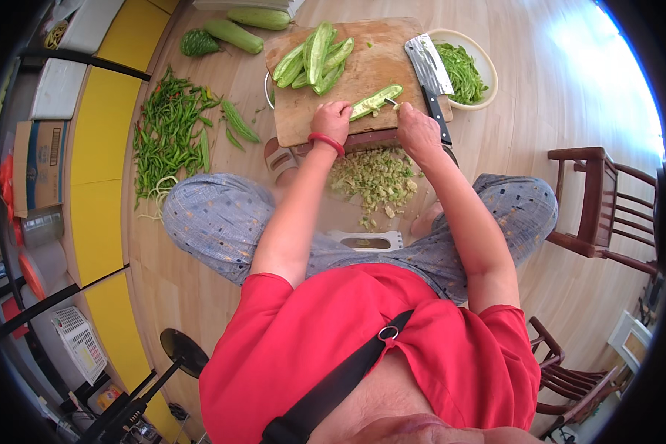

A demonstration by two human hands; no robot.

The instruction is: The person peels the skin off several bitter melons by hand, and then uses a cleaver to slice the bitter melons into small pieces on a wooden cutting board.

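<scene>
My left hand (331,118) holds down a halved green gourd (377,100) on the near edge of a wooden cutting board (362,74). My right hand (416,127) grips a small spoon (391,103) whose tip rests in the gourd half. A pile of several halved gourds (314,61) lies at the board's far left. A cleaver (429,70) rests on the board's right side. Scraped seeds and pith (374,177) are heaped on the floor between my feet, below the board.
A pale bowl of cut green pieces (462,70) stands right of the board. Green chillies (172,137) are spread on the floor at left, whole gourds (233,33) beyond them. Wooden chairs (599,214) stand at right. A white dustpan (366,239) lies near my knees.
</scene>
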